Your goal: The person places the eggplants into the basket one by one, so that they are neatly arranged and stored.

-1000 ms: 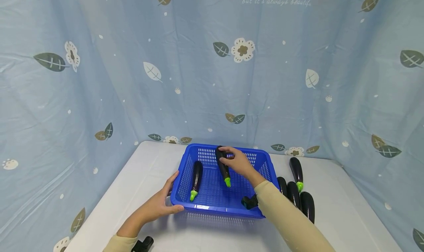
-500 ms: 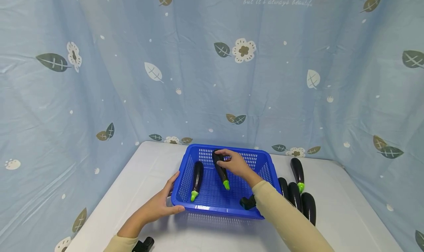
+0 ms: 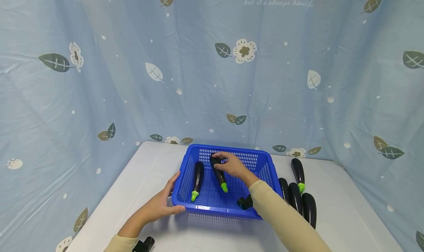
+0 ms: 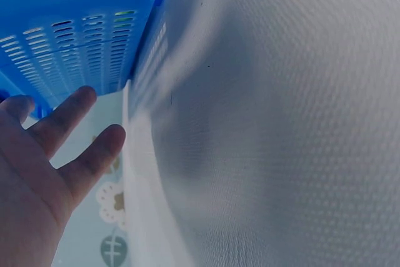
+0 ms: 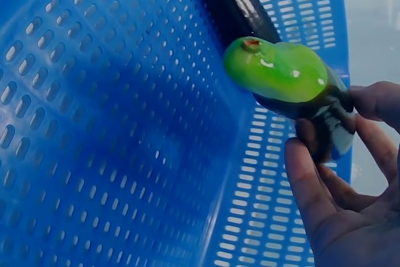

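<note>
My right hand (image 3: 233, 166) grips a dark eggplant (image 3: 218, 176) by its thick end, inside the blue plastic basket (image 3: 212, 209). The green stem end points down and toward me. In the right wrist view, thumb and fingers close around the dark body behind the green cap (image 5: 281, 70). Left of it, a second eggplant (image 3: 198, 178) lies along the basket's left side. My left hand (image 3: 162, 204) is at the basket's front left corner, thumb by the front rim. The left wrist view shows its fingers (image 4: 94, 161) spread and fairly straight beside the slotted wall.
Right of the basket, several more eggplants lie on the white table (image 3: 341, 208), one (image 3: 298, 171) farther back than the others (image 3: 309, 209). My right sleeve (image 3: 285, 215) partly covers that group. A blue patterned curtain (image 3: 198, 79) hangs behind and at the sides.
My right hand has moved slightly left and lower into the basket with the eggplant, toward the one lying there. My left hand has stayed at the corner.
</note>
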Available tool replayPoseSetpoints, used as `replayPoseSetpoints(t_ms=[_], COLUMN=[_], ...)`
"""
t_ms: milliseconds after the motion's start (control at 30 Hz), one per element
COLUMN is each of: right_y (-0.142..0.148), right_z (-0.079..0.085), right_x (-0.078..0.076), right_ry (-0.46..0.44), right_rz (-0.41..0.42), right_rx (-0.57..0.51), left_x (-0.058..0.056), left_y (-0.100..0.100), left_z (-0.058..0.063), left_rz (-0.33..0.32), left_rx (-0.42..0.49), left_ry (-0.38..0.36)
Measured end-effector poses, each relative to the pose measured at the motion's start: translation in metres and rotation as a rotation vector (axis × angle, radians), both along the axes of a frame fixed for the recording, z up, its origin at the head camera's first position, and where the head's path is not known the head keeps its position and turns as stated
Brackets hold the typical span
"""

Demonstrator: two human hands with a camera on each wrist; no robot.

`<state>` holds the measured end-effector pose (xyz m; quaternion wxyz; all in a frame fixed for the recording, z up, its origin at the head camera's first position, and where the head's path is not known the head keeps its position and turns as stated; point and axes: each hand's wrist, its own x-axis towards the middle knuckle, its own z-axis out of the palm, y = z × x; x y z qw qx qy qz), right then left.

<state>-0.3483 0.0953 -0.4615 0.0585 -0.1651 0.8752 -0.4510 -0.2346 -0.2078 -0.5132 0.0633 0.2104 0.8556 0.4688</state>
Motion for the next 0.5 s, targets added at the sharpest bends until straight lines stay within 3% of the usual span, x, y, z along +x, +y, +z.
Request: replayPoseSetpoints(t_ms=[500], right_y=[-0.0082], right_z=[-0.0102], right_x=[-0.0031], right_ry=[-0.047], right_rz=[0.049], right_rx=[0.025], left_x=[0.0009], left_y=[0.0016], left_z=[0.0019], left_rz=[0.002], left_rx=[0.002], left_ry=[-0.002])
